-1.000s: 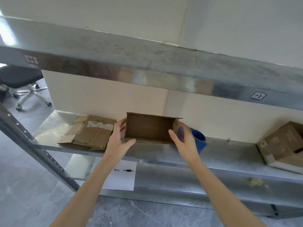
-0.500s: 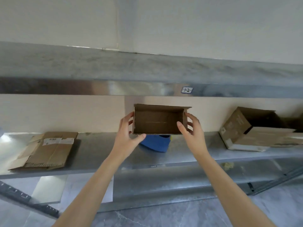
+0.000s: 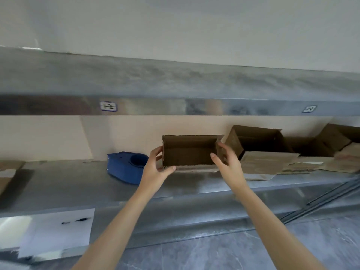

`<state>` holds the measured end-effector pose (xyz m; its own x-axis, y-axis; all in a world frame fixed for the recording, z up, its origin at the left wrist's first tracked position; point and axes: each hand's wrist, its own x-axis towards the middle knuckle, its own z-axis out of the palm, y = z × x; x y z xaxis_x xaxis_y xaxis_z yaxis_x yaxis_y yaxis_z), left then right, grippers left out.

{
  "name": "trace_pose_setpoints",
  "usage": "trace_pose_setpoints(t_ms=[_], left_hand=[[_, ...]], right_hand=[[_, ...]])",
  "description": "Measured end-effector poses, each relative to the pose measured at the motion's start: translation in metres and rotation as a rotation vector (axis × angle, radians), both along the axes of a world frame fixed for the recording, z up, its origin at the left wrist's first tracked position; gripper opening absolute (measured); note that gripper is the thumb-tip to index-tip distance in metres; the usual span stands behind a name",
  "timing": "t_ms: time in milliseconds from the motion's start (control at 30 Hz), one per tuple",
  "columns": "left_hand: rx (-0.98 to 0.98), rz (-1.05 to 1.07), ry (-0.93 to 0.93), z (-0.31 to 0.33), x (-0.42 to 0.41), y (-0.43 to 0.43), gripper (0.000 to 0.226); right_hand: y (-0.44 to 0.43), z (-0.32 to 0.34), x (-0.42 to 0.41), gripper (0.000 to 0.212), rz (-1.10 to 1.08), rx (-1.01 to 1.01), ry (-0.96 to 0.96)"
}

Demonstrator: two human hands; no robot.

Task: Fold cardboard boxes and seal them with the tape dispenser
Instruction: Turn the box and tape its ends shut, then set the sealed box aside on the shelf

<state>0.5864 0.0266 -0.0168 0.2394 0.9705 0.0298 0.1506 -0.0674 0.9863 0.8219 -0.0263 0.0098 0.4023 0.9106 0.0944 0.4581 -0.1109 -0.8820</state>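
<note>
The small box (image 3: 190, 151) sits between the left hand (image 3: 155, 168) and right hand (image 3: 228, 164). On the shelf (image 3: 78, 184), the tape dispenser (image 3: 124, 166) lies just left of the left hand, open boxes (image 3: 255, 141) right of the right hand, and flattened cardboard (image 3: 7, 172) far left.

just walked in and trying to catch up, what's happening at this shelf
A person is holding a small cardboard box at a metal shelf, its open side facing them. The left hand grips its left wall and the right hand its right wall. The blue tape dispenser lies on the shelf to the left, untouched. Other open boxes sit to the right.
</note>
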Motion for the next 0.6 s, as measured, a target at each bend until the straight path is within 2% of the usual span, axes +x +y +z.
trace_pose_setpoints(t_ms=[367, 533, 600], left_hand=[[-0.069, 0.068, 0.133, -0.027, 0.04, 0.015, 0.071], [-0.072, 0.084, 0.14, -0.031, 0.045, 0.021, 0.065], [-0.058, 0.082, 0.138, -0.031, 0.047, 0.022, 0.063]], right_hand=[[0.018, -0.036, 0.037, 0.052, 0.072, -0.134, 0.026], [0.02, -0.042, 0.042, 0.054, 0.109, -0.167, -0.011], [0.021, -0.042, 0.045, 0.053, 0.124, -0.157, -0.09]])
